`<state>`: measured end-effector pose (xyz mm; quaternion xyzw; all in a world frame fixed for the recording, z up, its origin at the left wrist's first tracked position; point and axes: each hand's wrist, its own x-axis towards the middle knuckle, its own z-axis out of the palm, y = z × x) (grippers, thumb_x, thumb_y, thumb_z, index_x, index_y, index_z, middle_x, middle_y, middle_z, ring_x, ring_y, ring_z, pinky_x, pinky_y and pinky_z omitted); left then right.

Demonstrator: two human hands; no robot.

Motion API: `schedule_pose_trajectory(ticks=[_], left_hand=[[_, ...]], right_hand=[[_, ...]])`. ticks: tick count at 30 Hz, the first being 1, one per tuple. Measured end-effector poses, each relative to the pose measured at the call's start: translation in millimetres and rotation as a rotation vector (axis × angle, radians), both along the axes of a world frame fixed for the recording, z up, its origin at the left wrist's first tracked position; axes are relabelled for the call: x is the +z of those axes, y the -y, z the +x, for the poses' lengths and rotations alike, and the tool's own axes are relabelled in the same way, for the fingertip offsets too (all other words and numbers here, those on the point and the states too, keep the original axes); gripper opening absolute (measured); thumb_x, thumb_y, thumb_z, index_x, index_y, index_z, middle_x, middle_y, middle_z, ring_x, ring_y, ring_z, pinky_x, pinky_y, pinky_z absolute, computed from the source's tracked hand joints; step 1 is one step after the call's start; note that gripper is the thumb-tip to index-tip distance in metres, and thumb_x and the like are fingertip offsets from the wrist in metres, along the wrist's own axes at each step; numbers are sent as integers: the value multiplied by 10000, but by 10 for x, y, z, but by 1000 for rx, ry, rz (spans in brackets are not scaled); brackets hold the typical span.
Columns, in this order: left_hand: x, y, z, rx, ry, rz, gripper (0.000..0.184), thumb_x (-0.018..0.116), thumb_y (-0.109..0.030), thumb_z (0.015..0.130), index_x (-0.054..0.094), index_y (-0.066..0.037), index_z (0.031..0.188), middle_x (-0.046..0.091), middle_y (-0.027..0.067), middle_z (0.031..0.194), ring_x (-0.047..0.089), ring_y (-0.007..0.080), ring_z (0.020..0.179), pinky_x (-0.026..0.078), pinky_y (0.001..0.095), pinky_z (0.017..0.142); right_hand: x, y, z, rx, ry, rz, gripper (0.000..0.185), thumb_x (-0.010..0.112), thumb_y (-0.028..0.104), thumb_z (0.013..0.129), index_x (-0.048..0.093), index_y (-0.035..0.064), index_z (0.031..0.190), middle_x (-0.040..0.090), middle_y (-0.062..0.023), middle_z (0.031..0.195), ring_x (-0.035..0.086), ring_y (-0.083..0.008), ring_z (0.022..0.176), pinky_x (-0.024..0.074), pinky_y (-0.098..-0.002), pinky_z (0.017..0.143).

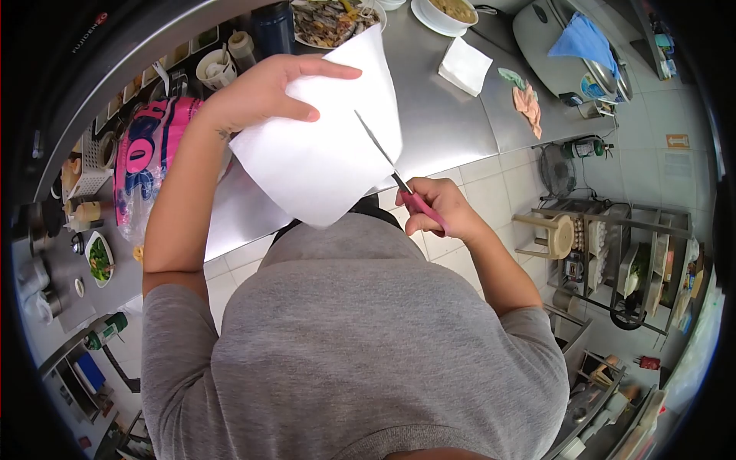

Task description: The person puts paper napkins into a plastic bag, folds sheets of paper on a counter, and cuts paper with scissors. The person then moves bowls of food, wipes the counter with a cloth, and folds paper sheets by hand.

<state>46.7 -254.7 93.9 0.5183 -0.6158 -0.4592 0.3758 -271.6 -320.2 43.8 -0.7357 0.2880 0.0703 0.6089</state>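
Observation:
A large white sheet [330, 153] is held up over the front edge of the steel counter. My left hand [268, 92] grips its upper left part, thumb and fingers on the near face. In my right hand [443, 207] are scissors [418, 203] with pinkish-red handles, my fingers wrapped round them. Their blade points up and left and lies over the right part of the sheet; whether the second blade is behind the sheet cannot be seen. A stack of white squares [464, 67] rests on the counter [437, 130] beyond the sheet.
A plate of food [337, 23] and a bowl [448, 15] stand at the back. A pink plastic package [161, 146] lies left of my left arm. Crumpled cloths [527, 107] and a large lidded appliance [563, 46] are at the right. A stool [558, 236] stands by the shelves.

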Motion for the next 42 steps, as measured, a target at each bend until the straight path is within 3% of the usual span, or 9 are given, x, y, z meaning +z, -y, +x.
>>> schedule_pose_trajectory(ticks=[7, 16, 19, 24, 28, 34, 36, 38, 42], left_hand=[[-19, -110, -62, -77, -17, 16, 616, 624, 39, 647, 607, -110, 1245, 584, 49, 1218, 564, 138, 1030, 429, 243, 940], [-38, -167, -31, -83, -46, 42, 633, 625, 62, 650, 601, -119, 1257, 590, 51, 1209, 549, 130, 1020, 404, 239, 962], [-72, -167, -23, -105, -88, 75, 637, 638, 57, 654, 596, -125, 1263, 595, 65, 1213, 531, 148, 1080, 368, 265, 1012], [-73, -158, -54, -55, 41, -4, 589, 656, 39, 690, 600, -119, 1255, 576, 77, 1232, 489, 174, 1151, 320, 297, 1054], [-191, -68, -37, -24, -100, -18, 528, 643, 60, 732, 607, -89, 1237, 540, 67, 1249, 488, 160, 1144, 368, 265, 1002], [-230, 26, -211, -88, -225, 56, 518, 623, 102, 738, 591, -38, 1236, 550, 49, 1213, 523, 137, 1085, 419, 237, 935], [-246, 43, -272, -59, -314, 93, 525, 621, 91, 738, 583, -39, 1246, 592, 46, 1143, 561, 136, 1008, 437, 248, 904], [-282, 60, -317, -60, -417, 170, 553, 638, 101, 724, 569, -28, 1257, 562, 53, 1204, 549, 134, 1059, 435, 242, 925], [-270, 80, -474, -46, -581, 300, 599, 670, 88, 711, 540, -28, 1285, 573, 72, 1213, 563, 120, 1049, 449, 241, 924]], right_hand=[[-179, -143, 64, 29, 274, 36, 657, 855, 476, 542, 605, 7, 929, 521, 21, 592, 475, -67, 501, 355, -219, 455], [-13, -207, 188, -81, -4, 40, 680, 863, 496, 515, 609, 18, 927, 524, 17, 615, 468, -69, 542, 362, -225, 474], [-160, -207, 248, -28, 222, 30, 618, 854, 466, 555, 610, 16, 900, 513, 27, 582, 455, -59, 497, 349, -218, 447], [-51, -185, 320, -84, 36, 10, 612, 862, 453, 549, 593, 16, 882, 524, 16, 603, 475, -53, 506, 346, -210, 429], [-56, -162, 285, -114, 20, 59, 615, 866, 456, 543, 586, 18, 872, 524, 13, 604, 475, -55, 502, 341, -211, 421], [-201, -105, 238, -26, 264, 43, 588, 862, 435, 573, 589, 19, 884, 511, 26, 568, 447, -58, 451, 327, -214, 398], [-106, -99, 199, -72, 158, 84, 605, 867, 449, 555, 591, 19, 880, 518, 23, 581, 460, -56, 467, 331, -213, 402], [-87, -110, 131, -102, 118, 124, 608, 867, 455, 551, 593, 20, 875, 520, 22, 583, 466, -54, 472, 332, -214, 402], [-227, -61, 28, -93, 324, 143, 565, 860, 443, 576, 593, 25, 845, 502, 31, 556, 449, -48, 443, 316, -216, 386]])
